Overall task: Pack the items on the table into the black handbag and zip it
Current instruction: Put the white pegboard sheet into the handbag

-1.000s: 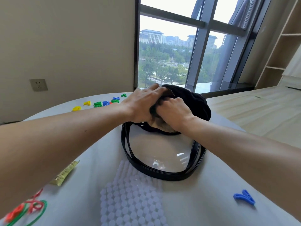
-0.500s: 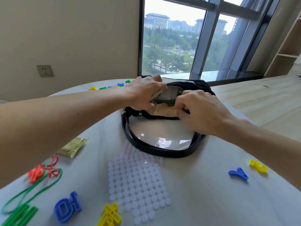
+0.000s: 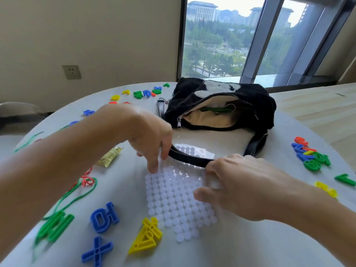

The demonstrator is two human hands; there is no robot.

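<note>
The black fuzzy handbag (image 3: 250, 97) lies at the far side of the white table, its zip open and its beige lining showing. Something green (image 3: 215, 109) sits inside it. Its black strap (image 3: 192, 160) loops toward me over the far end of a clear sheet of white dots (image 3: 173, 199). My left hand (image 3: 150, 135) pinches the sheet's far left corner, just beside the strap. My right hand (image 3: 240, 185) grips the sheet's right edge, thumb low and fingers curled over it.
Coloured plastic letters lie all round: a blue one (image 3: 104, 216), a yellow triangle (image 3: 146, 236), a blue cross (image 3: 97, 251), a pile at the right (image 3: 310, 155), more at the back (image 3: 146, 92). A gold sachet (image 3: 109, 157) and red and green cords (image 3: 84, 182) lie left.
Both hands have left the bag's mouth and come back toward me onto the dot sheet. The bag now stands open with nobody holding it. The view has tilted down.
</note>
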